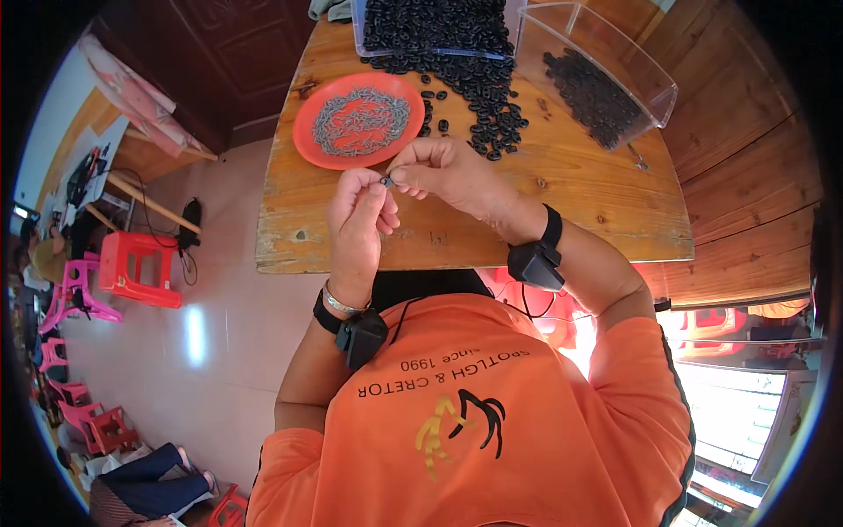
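My left hand [358, 211] pinches a small black oval piece [386, 181] between thumb and forefinger, just above the near part of the wooden table. From the right, my right hand [439, 171] meets it, its thumb and forefinger closed at the same piece. Whether the right fingers also hold a tiny metal part cannot be made out. Right behind the hands lies a red plate [309, 140] holding many small silver metal pins [360, 119]. Loose black oval pieces [499, 127] like the one in my fingers are scattered to the right of the plate.
A clear bin [358, 31] heaped with black pieces stands at the table's far edge, spilling onto the wooden table [562, 202]. Another clear bin [663, 105] with black pieces sits at the right. A red stool [140, 268] and pink chairs stand on the floor; a seated person's legs [158, 479] show lower left.
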A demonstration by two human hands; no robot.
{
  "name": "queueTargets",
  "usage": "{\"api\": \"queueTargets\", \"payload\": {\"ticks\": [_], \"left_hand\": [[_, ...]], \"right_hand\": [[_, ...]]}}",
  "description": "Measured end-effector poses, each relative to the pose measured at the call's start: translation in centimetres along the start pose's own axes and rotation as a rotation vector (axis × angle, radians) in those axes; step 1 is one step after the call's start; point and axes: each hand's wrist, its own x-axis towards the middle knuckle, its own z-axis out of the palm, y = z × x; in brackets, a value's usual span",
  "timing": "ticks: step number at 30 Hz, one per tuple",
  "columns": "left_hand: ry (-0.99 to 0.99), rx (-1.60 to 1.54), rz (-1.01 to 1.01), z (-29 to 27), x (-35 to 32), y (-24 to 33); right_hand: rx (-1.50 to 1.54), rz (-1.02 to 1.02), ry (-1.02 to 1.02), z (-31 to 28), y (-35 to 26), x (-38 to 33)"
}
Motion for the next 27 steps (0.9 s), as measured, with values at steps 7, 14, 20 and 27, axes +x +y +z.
{"api": "queueTargets", "payload": {"ticks": [7,14,20,27], "left_hand": [[0.023,0.078,0.002,-0.4,-0.2,-0.5],[-0.005,0.142,-0.029,-0.9,-0.5,-1.2],[0.039,0.136,-0.033,-1.8,-0.4,-1.4],[0.075,0.089,-0.064,-2.2,-0.3,-2.0]], "right_hand": [[-0.153,-0.092,0.018,0.6,1.0,-0.2],[-0.164,-0.080,-0.011,0.6,1.8,0.3],[-0.488,-0.075,-0.105,-0.3,-0.8,2.4],[-1.201,-0.281,-0.045,-1.2,0.1,9.5]]}}
